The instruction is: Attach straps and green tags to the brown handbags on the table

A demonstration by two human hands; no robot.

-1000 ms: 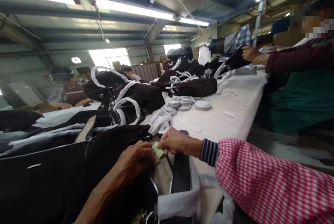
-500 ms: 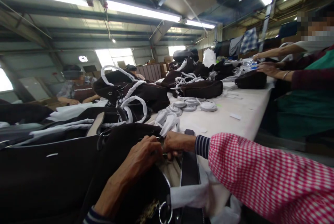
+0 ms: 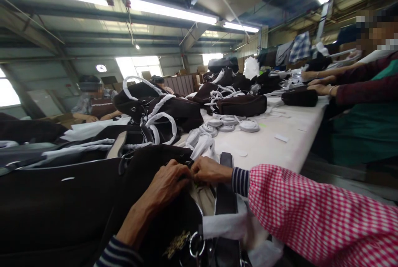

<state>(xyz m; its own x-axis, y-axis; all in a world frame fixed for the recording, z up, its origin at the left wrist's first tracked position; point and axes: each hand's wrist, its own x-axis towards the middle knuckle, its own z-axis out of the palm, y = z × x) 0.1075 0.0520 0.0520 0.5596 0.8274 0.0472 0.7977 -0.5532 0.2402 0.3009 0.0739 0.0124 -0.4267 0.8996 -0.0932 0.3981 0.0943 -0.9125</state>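
A dark brown handbag (image 3: 161, 225) lies open in front of me on the white table (image 3: 280, 146), its beige lining (image 3: 203, 198) showing by the zipper. My left hand (image 3: 169, 182) is closed at the bag's mouth, fingers curled onto the edge. Touching it, my right hand (image 3: 209, 170) pinches something small at the same spot; what it holds is hidden. A black strap (image 3: 225, 192) runs under my right wrist. White wrapping (image 3: 224, 225) lies across the bag's near end by a metal ring (image 3: 196, 245).
More dark bags (image 3: 242, 104) with white-wrapped handles (image 3: 161, 124) are piled along the table, with white coils (image 3: 248, 126) beside them. A flat dark bag (image 3: 52, 200) lies at my left. People work across the table at left and at the right edge, hands on a dark pouch (image 3: 300, 97).
The green tag seen a second ago between my fingers is out of sight. Both hands have closed together at the bag's mouth. The person at right set a dark pouch down on the table.
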